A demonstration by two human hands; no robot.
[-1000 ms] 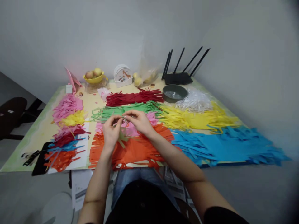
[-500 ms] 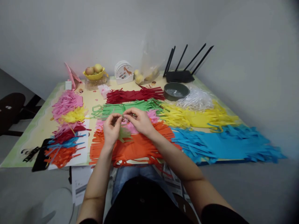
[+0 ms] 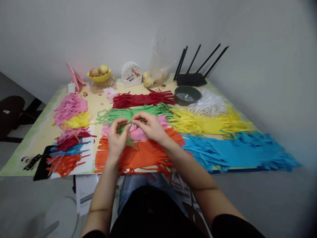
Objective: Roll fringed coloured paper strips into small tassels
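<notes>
My left hand [image 3: 116, 138] and my right hand [image 3: 150, 125] meet above the middle of the table, fingertips pinched together on a small bunch of green paper strips [image 3: 128, 140] that hangs below them. Under the hands lie a fringed orange paper sheet [image 3: 141, 157] and a pink one [image 3: 138, 134]. Just beyond the hands stretches a pile of green strips [image 3: 123, 115], and behind it a dark red pile [image 3: 143, 99].
Yellow strips [image 3: 205, 124] and blue fringed paper [image 3: 237, 152] fill the right side. Finished tufts in pink [image 3: 70, 107], yellow, red, blue and orange lie left, by a black phone [image 3: 41, 168]. At the back stand a fruit bowl [image 3: 100, 75], a router [image 3: 190, 79], a dark bowl [image 3: 186, 95] and white ribbon [image 3: 208, 104].
My hands stay pinched together on the green bunch, working it with small finger movements. The view has tilted slightly, so the table sits a little higher in frame.
</notes>
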